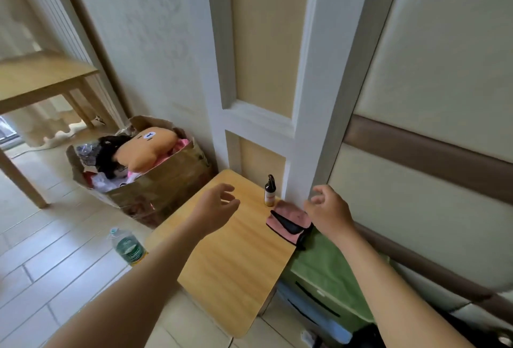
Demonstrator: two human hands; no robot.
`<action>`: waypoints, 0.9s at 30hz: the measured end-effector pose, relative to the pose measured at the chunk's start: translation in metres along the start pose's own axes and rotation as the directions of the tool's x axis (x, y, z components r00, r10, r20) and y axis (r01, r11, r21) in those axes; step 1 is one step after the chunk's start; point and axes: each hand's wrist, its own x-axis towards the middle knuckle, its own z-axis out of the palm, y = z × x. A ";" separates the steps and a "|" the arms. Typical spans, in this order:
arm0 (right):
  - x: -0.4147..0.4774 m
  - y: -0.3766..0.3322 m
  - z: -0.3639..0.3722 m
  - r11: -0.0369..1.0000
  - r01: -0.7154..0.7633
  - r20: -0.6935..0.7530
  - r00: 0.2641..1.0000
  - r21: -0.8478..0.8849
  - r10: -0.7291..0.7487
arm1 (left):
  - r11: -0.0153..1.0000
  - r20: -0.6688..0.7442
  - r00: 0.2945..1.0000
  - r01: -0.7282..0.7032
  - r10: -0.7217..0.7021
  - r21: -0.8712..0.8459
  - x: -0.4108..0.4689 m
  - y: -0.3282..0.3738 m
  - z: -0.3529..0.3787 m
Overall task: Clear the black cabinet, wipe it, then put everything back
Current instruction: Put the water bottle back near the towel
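Note:
A small cabinet with a light wooden top (236,259) stands against the white door frame. On its far right corner stands a small dark spray bottle (269,191). Beside it lies a pink cloth (288,222) with a black object (287,223) on it. My left hand (215,206) hovers over the top's far left part, fingers loosely curled, holding nothing. My right hand (329,211) hangs just right of the pink cloth, fingers relaxed and empty. No black part of the cabinet shows in this view.
A brown cardboard box (166,181) full of clothes and an orange plush toy (144,150) sits left of the cabinet. A plastic water bottle (127,246) stands on the tiled floor. A wooden table (41,81) is at far left; green bedding (327,272) at right.

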 end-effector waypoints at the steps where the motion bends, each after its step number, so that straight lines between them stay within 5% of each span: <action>1: 0.011 0.003 0.005 1.000 -0.016 0.012 1.000 0.012 0.016 | 1.000 0.002 1.000 0.010 -0.010 0.019 0.006 -0.001 0.001; 10: 0.105 0.039 0.097 0.966 -0.255 0.147 0.958 0.049 0.245 | 0.987 0.190 0.975 0.088 -0.112 0.131 0.116 -0.058 0.038; 20: 0.264 0.091 0.231 0.910 -0.414 0.086 0.908 0.032 0.410 | 0.985 0.377 0.914 0.107 -0.152 0.138 0.308 -0.180 0.142; 27: 0.350 0.116 0.273 0.927 -0.363 -0.041 0.932 -0.094 0.360 | 0.992 0.476 0.874 0.047 -0.099 0.120 0.376 -0.219 0.204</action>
